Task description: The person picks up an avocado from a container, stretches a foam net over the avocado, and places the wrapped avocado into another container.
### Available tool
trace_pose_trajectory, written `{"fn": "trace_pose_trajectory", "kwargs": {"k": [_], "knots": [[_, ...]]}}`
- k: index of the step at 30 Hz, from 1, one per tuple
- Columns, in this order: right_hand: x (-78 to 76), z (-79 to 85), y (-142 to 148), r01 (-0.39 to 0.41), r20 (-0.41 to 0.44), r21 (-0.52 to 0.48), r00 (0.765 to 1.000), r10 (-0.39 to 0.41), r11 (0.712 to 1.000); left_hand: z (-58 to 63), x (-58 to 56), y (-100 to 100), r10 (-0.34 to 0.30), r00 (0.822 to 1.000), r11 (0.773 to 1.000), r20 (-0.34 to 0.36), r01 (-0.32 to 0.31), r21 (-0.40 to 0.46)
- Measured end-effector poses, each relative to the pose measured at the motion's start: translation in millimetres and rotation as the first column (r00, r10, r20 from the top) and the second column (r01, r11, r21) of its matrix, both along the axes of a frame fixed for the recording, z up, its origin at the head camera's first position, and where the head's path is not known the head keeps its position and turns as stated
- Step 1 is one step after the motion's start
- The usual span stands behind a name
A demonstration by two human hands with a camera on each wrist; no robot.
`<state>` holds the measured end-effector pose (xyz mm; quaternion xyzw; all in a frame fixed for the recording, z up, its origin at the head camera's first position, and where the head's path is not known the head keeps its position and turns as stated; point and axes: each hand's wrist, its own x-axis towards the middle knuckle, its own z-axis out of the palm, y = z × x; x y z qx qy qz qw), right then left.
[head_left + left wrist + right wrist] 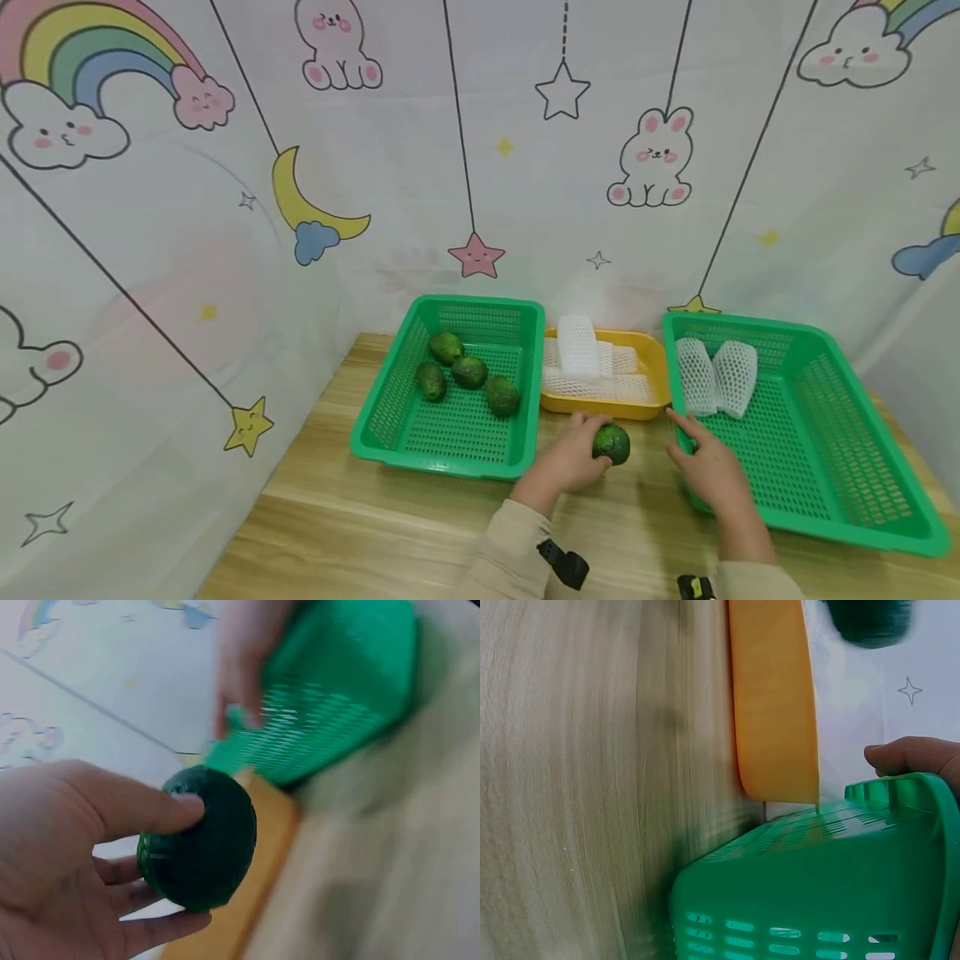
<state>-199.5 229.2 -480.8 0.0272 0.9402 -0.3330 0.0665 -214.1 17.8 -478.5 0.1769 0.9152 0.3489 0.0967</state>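
My left hand [572,457] grips a dark green avocado [611,444] above the table, between the two baskets. In the left wrist view, the thumb presses one side of the avocado [199,840] and the fingers curl beneath it. At the left rim of the right green basket [810,450] is my right hand [708,467], thumb and fingers apart, with nothing seen held. Two white foam net sleeves [735,377] stand in that basket; they look filled, but their contents are hidden. Several avocados [469,372] lie in the left green basket [450,467].
A yellow tray [654,375] at the back, between the baskets, holds several flat white foam nets [577,350]. All stand on a wooden table [337,517]. A printed cloth [525,192] hangs behind and at the sides.
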Motion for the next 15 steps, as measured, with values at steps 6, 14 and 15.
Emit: {"fn": "trace_pose_trajectory", "kwargs": {"k": [6,14,15], "knots": [[-0.4,-0.2,-3,0.000,0.004,0.005,1.000,0.000,1.000,-44.9,3.1,10,0.029,0.999,0.996,0.016,-0.027,-0.084],[-1.4,2.0,-2,0.004,0.015,0.004,1.000,-0.004,1.000,-50.7,-0.3,4,-0.014,1.000,0.997,-0.003,0.014,-0.082],[-1.9,1.7,-2,0.005,0.015,0.006,1.000,-0.005,1.000,-50.0,-0.5,4,-0.016,1.000,0.996,0.001,0.016,-0.089]]}}
